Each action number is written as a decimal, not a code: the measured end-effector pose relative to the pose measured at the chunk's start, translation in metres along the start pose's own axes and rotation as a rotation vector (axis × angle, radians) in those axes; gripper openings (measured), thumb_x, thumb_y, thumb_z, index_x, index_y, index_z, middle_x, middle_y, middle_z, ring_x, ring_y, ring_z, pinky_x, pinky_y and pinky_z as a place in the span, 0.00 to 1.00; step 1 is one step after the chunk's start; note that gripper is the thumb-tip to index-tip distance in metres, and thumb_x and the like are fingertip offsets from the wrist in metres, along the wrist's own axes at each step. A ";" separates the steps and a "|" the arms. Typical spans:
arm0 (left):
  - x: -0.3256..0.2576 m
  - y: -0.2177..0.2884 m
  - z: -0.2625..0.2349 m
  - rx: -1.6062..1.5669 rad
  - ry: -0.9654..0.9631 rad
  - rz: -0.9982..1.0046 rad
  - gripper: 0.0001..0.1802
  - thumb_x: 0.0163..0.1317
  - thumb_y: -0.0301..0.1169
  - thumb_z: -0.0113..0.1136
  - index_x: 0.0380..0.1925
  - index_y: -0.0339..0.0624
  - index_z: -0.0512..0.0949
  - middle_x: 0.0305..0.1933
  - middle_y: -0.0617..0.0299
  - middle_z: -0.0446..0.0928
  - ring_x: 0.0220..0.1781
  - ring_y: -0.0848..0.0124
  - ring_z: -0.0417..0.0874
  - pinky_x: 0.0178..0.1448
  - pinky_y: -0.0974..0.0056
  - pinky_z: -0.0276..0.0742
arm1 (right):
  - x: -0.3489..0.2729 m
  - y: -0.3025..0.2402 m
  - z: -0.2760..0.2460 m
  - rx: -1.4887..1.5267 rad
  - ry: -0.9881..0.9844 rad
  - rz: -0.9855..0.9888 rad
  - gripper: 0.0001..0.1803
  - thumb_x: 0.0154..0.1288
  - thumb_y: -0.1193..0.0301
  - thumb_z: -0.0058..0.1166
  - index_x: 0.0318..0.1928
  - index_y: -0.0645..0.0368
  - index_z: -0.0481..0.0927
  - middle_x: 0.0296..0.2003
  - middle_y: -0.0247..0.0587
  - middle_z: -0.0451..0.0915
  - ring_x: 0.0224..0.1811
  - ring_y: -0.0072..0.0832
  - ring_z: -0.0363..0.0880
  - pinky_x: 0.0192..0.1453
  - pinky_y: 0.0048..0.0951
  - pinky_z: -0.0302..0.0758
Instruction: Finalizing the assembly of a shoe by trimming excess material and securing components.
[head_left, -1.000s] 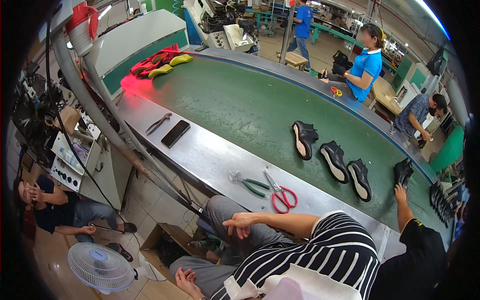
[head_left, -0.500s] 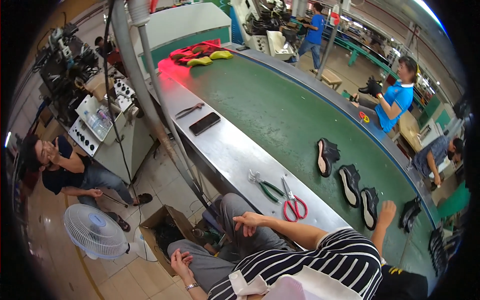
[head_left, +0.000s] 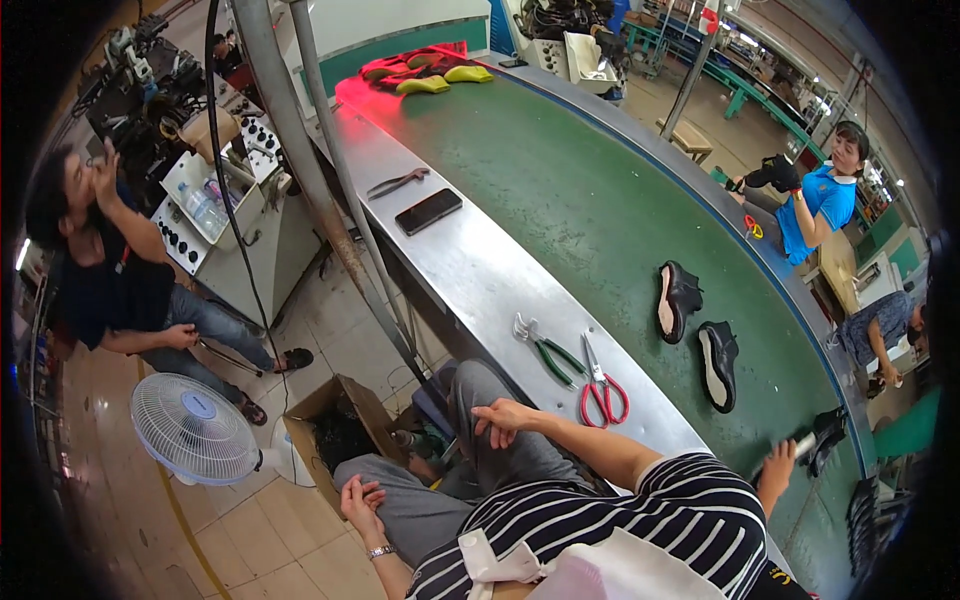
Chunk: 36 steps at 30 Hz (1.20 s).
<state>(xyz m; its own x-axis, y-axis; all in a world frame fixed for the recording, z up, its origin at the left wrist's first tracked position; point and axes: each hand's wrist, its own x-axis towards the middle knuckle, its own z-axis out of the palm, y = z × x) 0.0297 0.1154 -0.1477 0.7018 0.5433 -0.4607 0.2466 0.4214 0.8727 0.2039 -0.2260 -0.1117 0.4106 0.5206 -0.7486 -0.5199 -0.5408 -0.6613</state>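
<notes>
My left hand (head_left: pixel 362 503), with a metal watch at the wrist, lies palm up on my grey-trousered thigh, its fingers loosely curled, apart and empty. Over my raised knee rests my right hand (head_left: pixel 502 418), fingers spread and drooping, holding nothing. On the metal ledge beside my right arm lie red-handled scissors (head_left: pixel 603 388) and green-handled pincers (head_left: pixel 548 350). Black shoes (head_left: pixel 680 302) (head_left: pixel 719 366) with pale soles stand on the green conveyor belt (head_left: pixel 560 210). Another person's hand (head_left: pixel 775 474), right of my body, reaches over the belt, a blurred pale thing at its fingertips.
Farther along the ledge are a phone (head_left: pixel 429 211) and pliers (head_left: pixel 398 183). A metal post (head_left: pixel 320 215) rises left of the ledge. A fan (head_left: pixel 195 428) and an open cardboard box (head_left: pixel 350 425) stand on the floor. A seated person (head_left: pixel 120 270) is at left; a blue-shirted person (head_left: pixel 825 205) sits across.
The view has shifted, while my hands stay resting. The nearest of three shoes has gone from its place on the belt, and the other person's hand has moved lower. The walking person has left view.
</notes>
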 end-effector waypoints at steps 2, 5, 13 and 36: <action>0.000 0.000 -0.001 -0.033 -0.002 0.011 0.14 0.70 0.38 0.51 0.47 0.40 0.74 0.30 0.54 0.82 0.21 0.69 0.82 0.22 0.71 0.76 | -0.001 0.000 0.001 -0.003 0.012 -0.001 0.37 0.72 0.42 0.30 0.51 0.63 0.80 0.28 0.53 0.84 0.24 0.35 0.84 0.29 0.32 0.80; -0.001 0.001 0.000 -0.014 0.006 0.008 0.14 0.70 0.38 0.52 0.47 0.40 0.74 0.30 0.54 0.82 0.21 0.69 0.82 0.23 0.72 0.76 | -0.001 -0.002 0.001 0.005 0.006 0.018 0.37 0.72 0.42 0.30 0.51 0.63 0.80 0.28 0.53 0.84 0.24 0.35 0.84 0.29 0.31 0.80; -0.002 0.001 0.000 -0.035 0.003 0.009 0.14 0.70 0.38 0.52 0.47 0.40 0.74 0.30 0.54 0.82 0.21 0.69 0.83 0.22 0.72 0.77 | -0.003 -0.002 0.004 -0.008 0.028 0.030 0.36 0.71 0.42 0.31 0.50 0.61 0.81 0.27 0.52 0.84 0.23 0.35 0.83 0.29 0.31 0.81; -0.003 -0.001 -0.003 -0.016 0.006 0.025 0.14 0.71 0.39 0.51 0.46 0.40 0.73 0.29 0.53 0.82 0.20 0.68 0.82 0.21 0.71 0.75 | -0.006 -0.005 0.004 -0.029 0.011 0.025 0.37 0.71 0.41 0.29 0.50 0.60 0.81 0.27 0.52 0.84 0.24 0.33 0.83 0.31 0.33 0.80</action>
<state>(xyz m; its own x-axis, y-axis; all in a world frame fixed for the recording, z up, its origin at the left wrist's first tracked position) 0.0254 0.1156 -0.1473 0.7034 0.5582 -0.4400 0.2183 0.4194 0.8812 0.2006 -0.2238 -0.1039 0.4059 0.4995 -0.7653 -0.5086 -0.5723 -0.6432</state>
